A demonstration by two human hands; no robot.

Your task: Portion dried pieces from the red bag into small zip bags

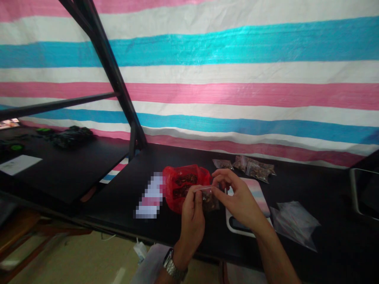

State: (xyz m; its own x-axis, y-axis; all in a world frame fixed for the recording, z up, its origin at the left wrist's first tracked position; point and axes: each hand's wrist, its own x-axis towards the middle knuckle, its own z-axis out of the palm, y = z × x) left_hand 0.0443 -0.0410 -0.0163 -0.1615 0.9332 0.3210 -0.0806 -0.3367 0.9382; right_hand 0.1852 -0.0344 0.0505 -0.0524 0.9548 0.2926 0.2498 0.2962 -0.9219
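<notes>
Between my hands hangs a small clear zip bag with brown dried bits at its bottom. My left hand pinches the bag's top edge at the left. The thumb and fingers of my right hand close on the right end of the same edge. Behind the left hand lies an open red plastic bag holding dark brown pieces. A white kitchen scale sits under and beside my right hand, its display partly covered by the wrist. A metal-banded watch is on my left wrist.
Several filled zip bags lie behind the scale. Flat, unfilled zip bags are spread to its right. A dark-screened device with a pale frame stands at the right edge. A black metal frame rises left, before a striped tarp.
</notes>
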